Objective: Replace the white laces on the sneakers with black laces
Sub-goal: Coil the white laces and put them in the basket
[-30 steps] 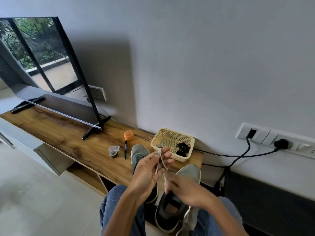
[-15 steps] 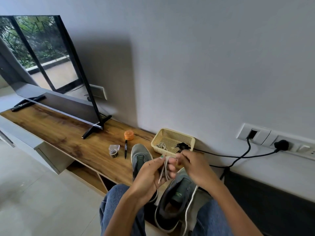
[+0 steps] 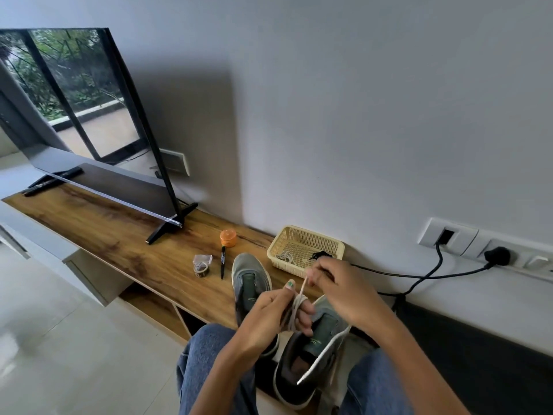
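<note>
The left hand (image 3: 269, 319) is closed around a white lace (image 3: 294, 313), which is wound in several loops around its fingers. The right hand (image 3: 341, 292) is just above and beside it and pinches the same lace between thumb and fingertips, so a short straight part of the lace runs up from the loops to this pinch. One long free end of the lace hangs down from the hands and crosses the right sneaker (image 3: 311, 363), which lies between the knees in blue jeans, with its opening toward the person. The left sneaker (image 3: 250, 280) stands on the wooden shelf (image 3: 119, 235), partly hidden behind the left hand — its toe points to the wall. I cannot tell whether any lace remains in the eyelets of either shoe.

Just behind the hands, against the wall, there is a cream plastic basket (image 3: 302, 239). Inside it lie a white coil and a dark bundle that looks like the black laces (image 3: 321, 255). To the left of the left sneaker lie a black pen (image 3: 222, 262), a small roll of tape (image 3: 202, 266) and an orange round container (image 3: 228, 237). Further left stands a television (image 3: 89, 121) on its feet. A black cable (image 3: 419, 277) goes from behind the right hand to the wall socket (image 3: 496, 255).
</note>
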### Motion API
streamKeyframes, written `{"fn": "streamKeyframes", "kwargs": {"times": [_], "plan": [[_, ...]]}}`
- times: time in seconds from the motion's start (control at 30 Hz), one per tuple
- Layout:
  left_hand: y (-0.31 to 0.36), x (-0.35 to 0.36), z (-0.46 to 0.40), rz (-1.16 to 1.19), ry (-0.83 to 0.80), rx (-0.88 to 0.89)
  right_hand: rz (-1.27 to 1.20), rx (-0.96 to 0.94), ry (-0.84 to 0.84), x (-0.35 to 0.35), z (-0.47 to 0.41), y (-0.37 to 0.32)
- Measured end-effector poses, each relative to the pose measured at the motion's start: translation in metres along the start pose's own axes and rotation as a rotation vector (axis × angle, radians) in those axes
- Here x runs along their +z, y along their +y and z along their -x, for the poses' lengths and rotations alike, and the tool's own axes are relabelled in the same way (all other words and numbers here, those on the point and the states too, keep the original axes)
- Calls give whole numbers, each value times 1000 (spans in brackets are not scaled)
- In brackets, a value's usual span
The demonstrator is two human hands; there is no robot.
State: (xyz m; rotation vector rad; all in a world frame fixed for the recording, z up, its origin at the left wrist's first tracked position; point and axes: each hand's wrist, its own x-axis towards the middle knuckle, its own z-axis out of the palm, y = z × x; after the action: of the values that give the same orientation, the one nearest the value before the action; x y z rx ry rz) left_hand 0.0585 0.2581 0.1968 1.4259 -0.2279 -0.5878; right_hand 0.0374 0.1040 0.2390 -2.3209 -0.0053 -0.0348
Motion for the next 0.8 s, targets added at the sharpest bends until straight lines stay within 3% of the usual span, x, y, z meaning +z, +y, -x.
{"fn": "streamKeyframes", "kwargs": {"times": [0.1, 0.23, 0.3, 0.37, 0.43, 0.5, 0.67, 0.8], "plan": [[9, 4, 2, 220, -11, -16, -35, 59, 49, 7, -4, 14], [14, 2, -5, 634, 107, 88, 0, 97, -145, 32, 10, 20], [11, -1, -11, 540, 189, 113, 51, 86, -303, 39, 20, 12], [6, -2, -14, 261, 250, 120, 47, 63, -365, 37, 26, 1], [1, -3, -10, -31, 240, 143, 28, 68, -303, 28, 24, -9], [-1, -1, -2, -147, 180, 135, 80, 44, -191, 15, 17, -15], [1, 3, 1, -86, 0, 46, 58, 37, -34, -2, -5, -3], [7, 3, 1, 238, 21, 28, -22, 86, 6, 2, -9, 15]]}}
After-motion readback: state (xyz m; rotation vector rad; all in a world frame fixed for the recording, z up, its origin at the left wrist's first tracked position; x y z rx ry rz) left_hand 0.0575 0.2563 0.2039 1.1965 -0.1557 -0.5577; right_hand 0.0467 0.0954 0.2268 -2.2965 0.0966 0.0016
